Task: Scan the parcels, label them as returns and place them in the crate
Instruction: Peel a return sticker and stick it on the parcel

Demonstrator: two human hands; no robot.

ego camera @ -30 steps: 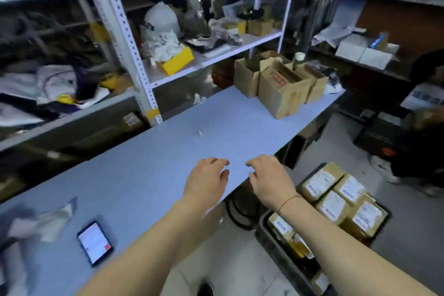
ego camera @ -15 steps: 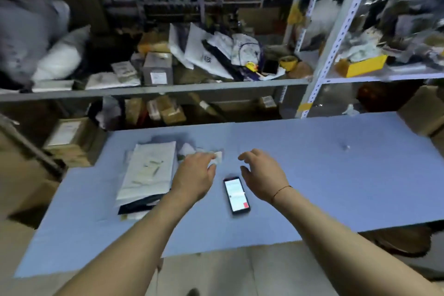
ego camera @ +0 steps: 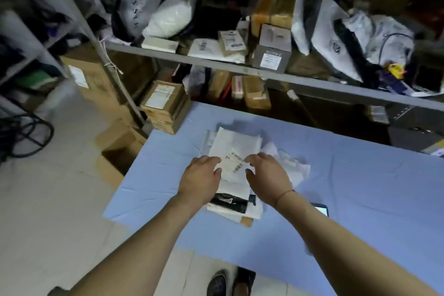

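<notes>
A stack of flat parcels (ego camera: 234,163) lies on the blue tabletop (ego camera: 360,187), toward its left end and nearer the far edge than the near one. The top parcel is a white mailer with a printed label facing up. Both hands are over this stack, palms down, fingers spread and empty. The left hand (ego camera: 200,181) is at the mailer's left edge, its fingertips on or just above the white surface; whether they press it cannot be told. The right hand (ego camera: 266,176) is at the mailer's right side, fingers curled slightly, with the label showing in the gap between the two hands. Under the mailer a black bag (ego camera: 229,202) and more white packets stick out toward the near edge, and crumpled white bags (ego camera: 292,166) lie just right of the stack. A phone (ego camera: 322,209) with a lit screen lies on the tabletop right of the stack, partly hidden by the right forearm. Beyond the far edge, shelves (ego camera: 264,72) hold boxes and bags.
</notes>
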